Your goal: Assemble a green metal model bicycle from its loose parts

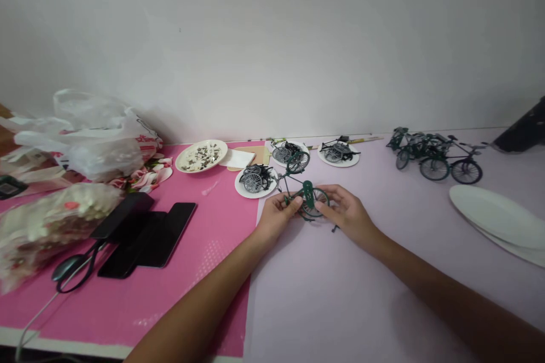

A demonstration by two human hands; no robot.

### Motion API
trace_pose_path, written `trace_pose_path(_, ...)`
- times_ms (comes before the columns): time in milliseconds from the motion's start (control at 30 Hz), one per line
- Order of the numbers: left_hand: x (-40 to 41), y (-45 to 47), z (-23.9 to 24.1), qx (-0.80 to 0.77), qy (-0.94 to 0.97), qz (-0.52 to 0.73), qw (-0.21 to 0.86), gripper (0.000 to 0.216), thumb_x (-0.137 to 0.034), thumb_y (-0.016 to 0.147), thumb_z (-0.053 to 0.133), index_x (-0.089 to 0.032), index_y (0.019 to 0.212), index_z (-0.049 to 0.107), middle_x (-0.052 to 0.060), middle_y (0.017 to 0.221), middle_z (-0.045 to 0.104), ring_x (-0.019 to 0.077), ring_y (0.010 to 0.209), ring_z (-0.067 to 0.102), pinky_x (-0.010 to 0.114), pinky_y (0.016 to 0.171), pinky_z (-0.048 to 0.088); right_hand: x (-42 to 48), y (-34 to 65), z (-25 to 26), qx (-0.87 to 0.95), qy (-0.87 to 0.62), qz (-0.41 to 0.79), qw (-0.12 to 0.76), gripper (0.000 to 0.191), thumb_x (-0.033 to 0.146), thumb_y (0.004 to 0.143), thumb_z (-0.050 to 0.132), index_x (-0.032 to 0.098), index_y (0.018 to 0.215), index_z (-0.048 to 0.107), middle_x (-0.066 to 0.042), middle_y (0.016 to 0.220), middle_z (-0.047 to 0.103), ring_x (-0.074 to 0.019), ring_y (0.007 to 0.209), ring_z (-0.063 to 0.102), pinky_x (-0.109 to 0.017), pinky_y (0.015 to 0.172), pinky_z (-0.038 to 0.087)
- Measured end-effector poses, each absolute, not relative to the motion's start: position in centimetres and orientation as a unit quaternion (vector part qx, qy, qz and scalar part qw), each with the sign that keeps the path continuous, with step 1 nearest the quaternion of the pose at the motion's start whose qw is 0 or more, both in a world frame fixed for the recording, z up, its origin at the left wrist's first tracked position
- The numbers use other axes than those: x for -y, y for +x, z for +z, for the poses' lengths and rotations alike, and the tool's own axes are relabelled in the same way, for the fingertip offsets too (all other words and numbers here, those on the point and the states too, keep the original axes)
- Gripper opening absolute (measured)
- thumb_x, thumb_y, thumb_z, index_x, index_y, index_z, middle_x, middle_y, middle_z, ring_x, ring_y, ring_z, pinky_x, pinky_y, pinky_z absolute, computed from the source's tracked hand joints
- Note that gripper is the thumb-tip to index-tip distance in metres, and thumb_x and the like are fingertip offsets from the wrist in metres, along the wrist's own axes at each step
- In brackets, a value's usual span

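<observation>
A small dark green model bicycle [303, 181] lies on the pale lilac table top [340, 295], front wheel pointing away from me. My left hand [276, 216] pinches its frame from the left, fingers closed on it. My right hand [346, 211] grips the rear wheel end from the right, fingers curled round it. A tiny dark part [335, 229] lies on the table just under my right hand.
Three white plates [255, 181] with wheels and bike parts sit behind the model, beside a dish of small parts [201, 156]. Finished model bicycles [438, 156] stand at the back right, stacked white plates [498, 218] right. On the pink mat [183, 272]: phones [147, 235], scissors [76, 267], plastic bags [93, 136].
</observation>
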State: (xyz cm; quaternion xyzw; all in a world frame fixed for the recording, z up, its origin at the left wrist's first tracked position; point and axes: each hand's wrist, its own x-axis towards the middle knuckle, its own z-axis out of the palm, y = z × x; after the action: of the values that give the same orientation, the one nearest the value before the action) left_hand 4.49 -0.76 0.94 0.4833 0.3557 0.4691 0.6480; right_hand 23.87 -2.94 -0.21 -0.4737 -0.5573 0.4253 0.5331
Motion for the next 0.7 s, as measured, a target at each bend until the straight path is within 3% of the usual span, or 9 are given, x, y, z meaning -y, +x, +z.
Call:
trace_pose_path(400,0.72,4.45,0.54,-0.352,0.467,0.462,0.667,0.063,-0.043,0.062,0.098,-0.01,0.111,0.076,0.011,0.091,0.079,0.0194,0.077,0.073,0.033,0.081,0.059,3.01,23.87,0.04,0.546,-0.482,0.442,0.523,0.046,0.052,0.079,0.08,0.023,0.115,0.073,-0.011,0.113,0.077,-0.0272,0.104,0.072,-0.033,0.07,0.062)
trace_pose_path(700,0.89,4.49,1.12,-0.354,0.461,0.458,0.673,0.062,-0.039,0.06,0.099,-0.01,0.11,0.075,0.009,0.089,0.079,0.0167,0.074,0.071,0.03,0.078,0.057,2.99,24.0,-0.16,0.548,-0.481,0.452,0.514,0.048,0.052,0.081,0.08,0.021,0.116,0.071,-0.007,0.097,0.075,-0.0201,0.08,0.068,-0.027,0.055,0.053)
